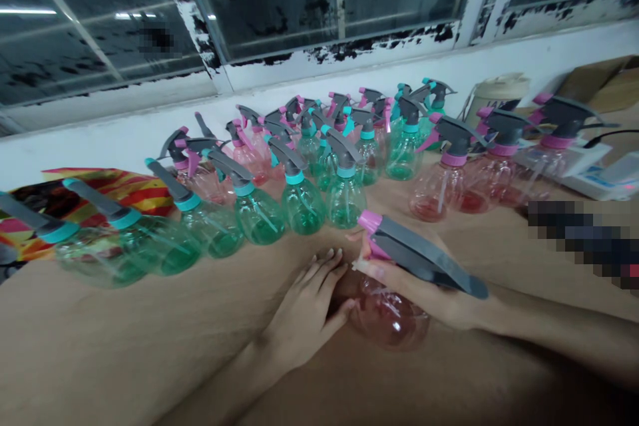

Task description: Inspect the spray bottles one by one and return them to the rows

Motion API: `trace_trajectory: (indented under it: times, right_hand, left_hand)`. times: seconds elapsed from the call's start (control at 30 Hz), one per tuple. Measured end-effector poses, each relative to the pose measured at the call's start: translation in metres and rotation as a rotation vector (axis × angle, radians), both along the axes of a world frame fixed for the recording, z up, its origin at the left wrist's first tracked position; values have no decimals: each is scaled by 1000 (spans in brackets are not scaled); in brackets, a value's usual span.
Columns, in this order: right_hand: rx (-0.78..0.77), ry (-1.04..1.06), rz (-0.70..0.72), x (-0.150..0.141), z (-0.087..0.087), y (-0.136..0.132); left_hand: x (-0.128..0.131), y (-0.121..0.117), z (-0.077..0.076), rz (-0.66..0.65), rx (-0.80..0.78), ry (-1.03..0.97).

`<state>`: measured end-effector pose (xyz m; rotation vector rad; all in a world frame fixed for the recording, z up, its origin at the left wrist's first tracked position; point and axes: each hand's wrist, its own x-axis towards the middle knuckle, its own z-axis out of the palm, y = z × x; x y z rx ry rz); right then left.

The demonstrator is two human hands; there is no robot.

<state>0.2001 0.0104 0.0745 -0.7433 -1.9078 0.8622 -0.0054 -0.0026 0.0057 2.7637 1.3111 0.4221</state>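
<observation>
A pink-tinted spray bottle [394, 319] with a grey and pink trigger head stands near the front of the table. My right hand [404, 279] is closed around its neck, just under the trigger head. Beside it, my left hand [314, 303] lies with fingers stretched out on the tabletop, its thumb at the bottle's side. Behind the hands, green spray bottles [302, 206] with turquoise collars form a slanting row. Three pink spray bottles [434, 193] stand to the right, overlapping one another.
More pink and green spray bottles [402, 153] crowd the back by the wall. A colourful patterned bag [114, 193] lies at the left. At the right are a white device [599, 166] with a cable, a cream container [499, 93] and a cardboard box [604, 83].
</observation>
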Motion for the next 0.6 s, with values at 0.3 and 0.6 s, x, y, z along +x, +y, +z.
trace_trajectory:
  times: [0.3, 0.6]
  right_hand:
    - [-107, 87, 12, 1, -2, -2]
    - [-53, 105, -75, -2, -6, -4]
  left_hand:
    - [1, 0, 5, -4, 37, 31]
    - [0, 1, 4, -7, -21, 13]
